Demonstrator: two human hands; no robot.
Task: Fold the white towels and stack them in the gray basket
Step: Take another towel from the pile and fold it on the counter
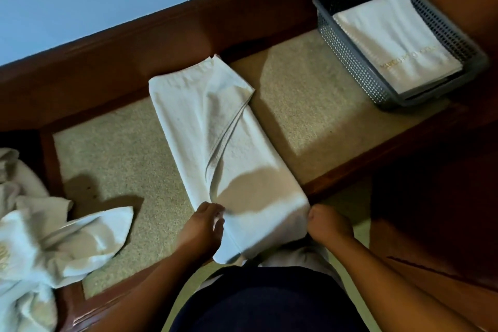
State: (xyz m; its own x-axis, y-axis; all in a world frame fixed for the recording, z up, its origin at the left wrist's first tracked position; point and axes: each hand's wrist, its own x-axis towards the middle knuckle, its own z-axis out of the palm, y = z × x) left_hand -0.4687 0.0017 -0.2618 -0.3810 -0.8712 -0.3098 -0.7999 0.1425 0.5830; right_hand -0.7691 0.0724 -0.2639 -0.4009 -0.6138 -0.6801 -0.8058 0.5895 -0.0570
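Observation:
A white towel (215,129), folded lengthwise into a long strip, lies across the beige padded bench top (296,105), with its near end hanging over the front edge. My left hand (200,226) pinches the near left corner of that towel. My right hand (327,226) grips the near right corner. The gray basket (358,67) sits at the far right of the bench and holds folded white towels (396,40), the top one with gold lettering.
A heap of unfolded white towels (40,240) lies at the left end of the bench. A dark wooden frame (161,43) runs behind the bench under a blue wall. My dark clothing fills the bottom of the view.

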